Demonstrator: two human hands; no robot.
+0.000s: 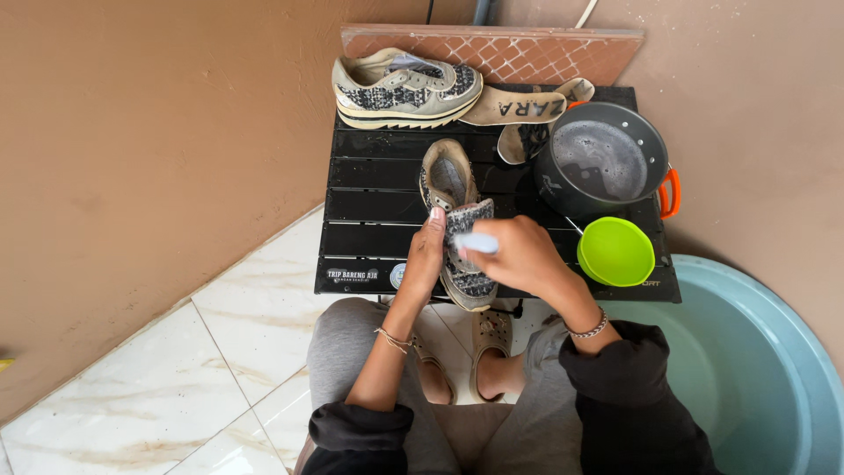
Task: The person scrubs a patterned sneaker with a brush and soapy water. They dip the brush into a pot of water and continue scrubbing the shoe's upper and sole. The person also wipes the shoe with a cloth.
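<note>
Grey sneaker (457, 230) sits between left hand (425, 255) and right hand (520, 255).

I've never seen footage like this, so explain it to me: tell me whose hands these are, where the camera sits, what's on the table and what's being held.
There is one picture, taken by a camera worn on the person's head and looking down over their knees. No machine: just two bare hands. The left hand steadies a grey patterned shoe on a low black slatted table. The right hand has its grip on a small pale blue tool, probably a brush, against the shoe. Also on the table: the matching shoe, two insoles, a dark pot of sudsy water and a green bowl. A blue basin stands to the right.
</note>
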